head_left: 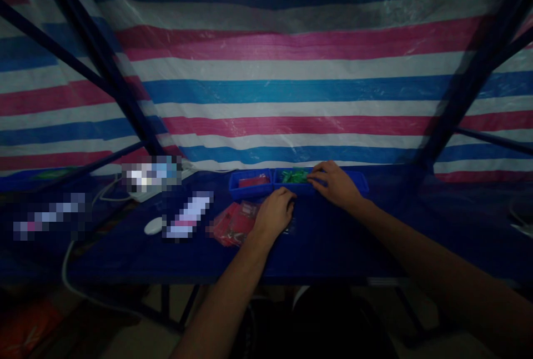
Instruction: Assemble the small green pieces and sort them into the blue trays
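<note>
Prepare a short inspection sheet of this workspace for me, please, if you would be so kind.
Surface: dark blue tabletop.
Work things: green pieces in a blue tray; red packets on the tabletop.
Clutter: white oval object, pixelated flat object, partly pixelated white box.
Hands: right hand at the green pieces, left hand beside the red packets; grips unclear.
Cables: white cable hanging at the left.
Surroundings: striped sheeting behind, dark frame poles.
</note>
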Tool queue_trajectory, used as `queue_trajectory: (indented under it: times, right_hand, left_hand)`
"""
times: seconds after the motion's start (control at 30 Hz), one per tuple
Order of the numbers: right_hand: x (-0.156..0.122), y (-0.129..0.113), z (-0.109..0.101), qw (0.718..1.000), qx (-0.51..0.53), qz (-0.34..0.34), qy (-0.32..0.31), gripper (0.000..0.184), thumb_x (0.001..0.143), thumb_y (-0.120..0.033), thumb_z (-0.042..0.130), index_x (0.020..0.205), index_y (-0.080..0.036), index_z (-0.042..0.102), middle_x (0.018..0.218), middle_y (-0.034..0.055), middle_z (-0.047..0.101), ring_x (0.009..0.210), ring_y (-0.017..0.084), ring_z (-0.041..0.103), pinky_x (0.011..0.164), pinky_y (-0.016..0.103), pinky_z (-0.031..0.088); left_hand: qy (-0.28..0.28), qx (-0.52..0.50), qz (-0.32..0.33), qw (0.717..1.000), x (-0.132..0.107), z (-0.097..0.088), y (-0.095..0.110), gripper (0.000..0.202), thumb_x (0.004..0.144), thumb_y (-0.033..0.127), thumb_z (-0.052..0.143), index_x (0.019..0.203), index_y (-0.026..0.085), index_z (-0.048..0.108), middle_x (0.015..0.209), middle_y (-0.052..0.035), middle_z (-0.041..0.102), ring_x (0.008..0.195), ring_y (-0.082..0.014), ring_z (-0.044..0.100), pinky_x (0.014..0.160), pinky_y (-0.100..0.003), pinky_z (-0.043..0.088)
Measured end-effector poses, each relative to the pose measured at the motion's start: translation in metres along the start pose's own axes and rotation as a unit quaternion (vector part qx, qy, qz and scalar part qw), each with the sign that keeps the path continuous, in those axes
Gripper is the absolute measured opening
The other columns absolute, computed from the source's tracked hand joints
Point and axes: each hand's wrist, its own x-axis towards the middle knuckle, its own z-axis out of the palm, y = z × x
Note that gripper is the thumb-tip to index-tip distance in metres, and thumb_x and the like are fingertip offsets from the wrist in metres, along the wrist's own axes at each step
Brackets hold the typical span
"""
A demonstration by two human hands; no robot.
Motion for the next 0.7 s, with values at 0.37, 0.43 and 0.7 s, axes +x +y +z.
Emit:
queue_trajectory:
  times: [0.37,0.43,0.7]
  right_hand:
    - [-0.004,-0.003,0.009,0.999,-0.018,-0.020,-0.031,0.029,0.098,-0.036,0.060,0.121,-0.020,0.070,0.117,0.0126,0.073,0.119,0.032,0.061,0.105,0.051,0.049]
    - [-0.005,-0.006,0.008,0.999,-0.014,-0.029,-0.003,0.029,0.099,-0.034,0.058,0.121,-0.019,0.069,0.119,0.0133,0.071,0.120,0.032,0.060,0.108,0.052,0.048]
    - [-0.018,-0.028,0.012,0.994,0.105,-0.044,0.008,0.034,0.096,-0.032,0.062,0.129,-0.024,0.063,0.123,0.0107,0.070,0.117,0.029,0.064,0.103,0.050,0.052]
  left_hand:
    - [0.038,-0.095,0.104,0.989,0.003,0.004,0.004,0.037,0.091,-0.001,0.048,0.115,0.020,0.068,0.125,-0.0078,0.063,0.118,-0.0195,0.062,0.109,-0.036,0.051]
    - [0.052,-0.105,0.109,0.987,0.003,0.003,0.006,0.039,0.091,-0.001,0.048,0.117,0.021,0.067,0.131,-0.0085,0.059,0.123,-0.0198,0.060,0.111,-0.037,0.050]
    - [0.101,-0.172,0.048,0.979,0.005,-0.003,0.012,0.051,0.093,0.006,0.055,0.141,0.022,0.050,0.122,-0.0083,0.065,0.109,-0.0189,0.068,0.103,-0.037,0.056]
